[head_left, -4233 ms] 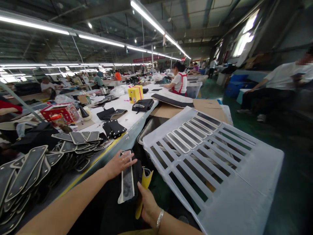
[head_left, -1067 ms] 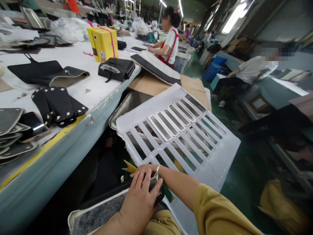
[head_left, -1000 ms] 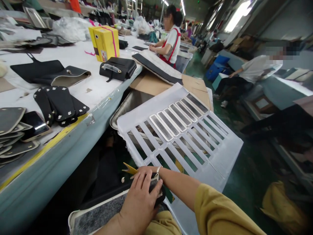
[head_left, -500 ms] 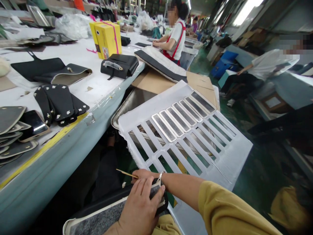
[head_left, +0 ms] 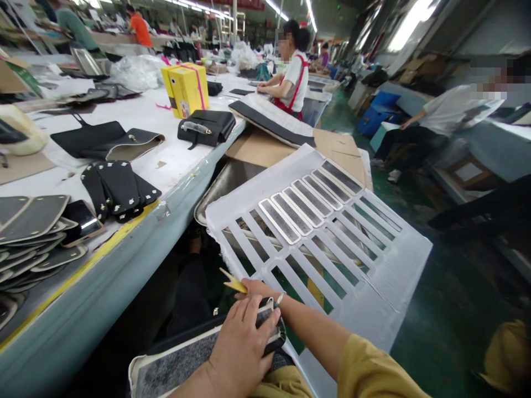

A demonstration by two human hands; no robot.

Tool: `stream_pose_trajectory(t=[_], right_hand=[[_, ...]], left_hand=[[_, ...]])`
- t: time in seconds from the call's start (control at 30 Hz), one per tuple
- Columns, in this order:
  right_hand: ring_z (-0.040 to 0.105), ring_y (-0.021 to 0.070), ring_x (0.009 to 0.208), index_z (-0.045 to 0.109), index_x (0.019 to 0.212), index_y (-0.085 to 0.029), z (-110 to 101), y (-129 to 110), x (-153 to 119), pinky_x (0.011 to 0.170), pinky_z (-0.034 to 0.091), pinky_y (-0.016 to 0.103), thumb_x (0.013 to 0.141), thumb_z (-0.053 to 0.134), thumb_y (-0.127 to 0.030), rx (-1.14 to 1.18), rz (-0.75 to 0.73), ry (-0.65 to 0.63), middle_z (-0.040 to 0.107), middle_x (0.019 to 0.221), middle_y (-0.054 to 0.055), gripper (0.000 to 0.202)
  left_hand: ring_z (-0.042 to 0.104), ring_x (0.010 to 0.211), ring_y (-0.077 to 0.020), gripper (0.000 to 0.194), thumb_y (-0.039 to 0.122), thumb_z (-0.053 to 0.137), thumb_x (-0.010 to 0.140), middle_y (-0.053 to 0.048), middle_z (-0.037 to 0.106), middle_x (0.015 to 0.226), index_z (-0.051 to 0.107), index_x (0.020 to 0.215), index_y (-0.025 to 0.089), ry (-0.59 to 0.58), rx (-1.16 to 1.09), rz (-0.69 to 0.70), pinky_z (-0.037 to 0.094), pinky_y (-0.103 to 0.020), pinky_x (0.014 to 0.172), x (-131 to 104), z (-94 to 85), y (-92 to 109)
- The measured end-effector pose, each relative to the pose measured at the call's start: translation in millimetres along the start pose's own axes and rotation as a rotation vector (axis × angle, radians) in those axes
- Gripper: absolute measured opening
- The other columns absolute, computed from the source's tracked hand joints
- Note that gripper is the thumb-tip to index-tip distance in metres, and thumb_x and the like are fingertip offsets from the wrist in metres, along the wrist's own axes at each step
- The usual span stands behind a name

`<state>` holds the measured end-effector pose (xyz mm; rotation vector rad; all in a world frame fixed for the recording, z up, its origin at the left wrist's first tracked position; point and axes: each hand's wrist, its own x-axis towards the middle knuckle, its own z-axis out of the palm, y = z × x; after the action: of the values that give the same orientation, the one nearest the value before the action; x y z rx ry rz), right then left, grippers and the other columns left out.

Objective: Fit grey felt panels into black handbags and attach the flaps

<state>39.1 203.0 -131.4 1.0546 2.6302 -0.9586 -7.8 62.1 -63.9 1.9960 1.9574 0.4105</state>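
Observation:
A black piece with a grey felt-like face and pale edging (head_left: 178, 359) lies low in the view, over the lap. My left hand (head_left: 244, 337) is wrapped over its right part, thumb on the near side and fingers over the top edge. Just beyond the piece, my right hand (head_left: 258, 288), with a bracelet at the wrist, grips a thin yellow forked tool (head_left: 233, 281) that points left. A small metal fitting (head_left: 215, 312) shows at the far edge of the black piece. The right fingertips are partly hidden.
A pale slotted sheet (head_left: 406, 276) bearing several grey strips (head_left: 298, 213) spreads to the right. On the left, the long table (head_left: 182, 204) holds stacked black flaps (head_left: 118, 188), a phone, a black bag (head_left: 207, 126) and a yellow box (head_left: 186, 91). People sit or stand farther off.
My right hand has shifted slightly right, and the tool has turned so its forked shape shows. The camera view has tilted up a little, showing more of the table's left side.

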Motion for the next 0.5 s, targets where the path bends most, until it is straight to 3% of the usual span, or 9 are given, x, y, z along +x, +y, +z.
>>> stream_pose_trajectory(t=[0.1,0.2,0.27,0.37,0.5], right_hand=[[0.056,0.0148,0.068,0.06,0.092,-0.01,-34,28,-23,0.062,0.043,0.025,0.083,0.055,-0.044,0.001,0.059,0.055,0.06,0.076,0.003,0.035],[0.056,0.0162,0.075,0.056,0.104,-0.013,-76,47,-68,0.066,0.041,0.027,0.085,0.045,-0.054,0.054,0.055,0.12,0.062,0.088,0.006,0.046],[0.056,0.0154,0.069,0.06,0.092,-0.016,-93,46,-99,0.061,0.039,0.026,0.091,0.029,-0.055,0.082,0.055,0.088,0.063,0.081,0.006,0.05],[0.056,0.0164,0.06,0.061,0.071,-0.017,-94,29,-125,0.054,0.036,0.027,0.093,0.014,-0.053,-0.075,0.15,0.05,0.063,0.067,0.007,0.063],[0.062,0.0201,0.067,0.063,0.075,-0.017,-79,4,-121,0.059,0.038,0.029,0.094,0.021,-0.046,-0.395,0.133,0.102,0.067,0.073,0.01,0.055]], left_hand=[[0.044,0.117,-0.0314,0.06,0.044,0.065,0.072,-0.012,0.042,0.132,0.047,0.128,0.034,0.015,0.013,0.006,0.035,-0.049,0.1,-3,-2.4,2],[0.044,0.118,-0.0312,0.057,0.044,0.064,0.074,-0.012,0.043,0.132,0.048,0.128,0.032,0.031,0.014,0.023,0.034,-0.049,0.102,-5,-3.0,2],[0.044,0.118,-0.0312,0.055,0.044,0.062,0.076,-0.013,0.044,0.131,0.049,0.128,0.031,0.043,0.009,0.032,0.034,-0.049,0.102,-6,-3.1,2],[0.044,0.118,-0.032,0.055,0.043,0.063,0.074,-0.014,0.045,0.131,0.052,0.125,0.028,0.055,0.006,0.043,0.034,-0.049,0.102,-8,-3.8,0],[0.044,0.119,-0.0322,0.06,0.042,0.068,0.069,-0.015,0.045,0.131,0.052,0.124,0.026,0.064,0.0,0.054,0.034,-0.048,0.102,-10,-5.6,-1]])
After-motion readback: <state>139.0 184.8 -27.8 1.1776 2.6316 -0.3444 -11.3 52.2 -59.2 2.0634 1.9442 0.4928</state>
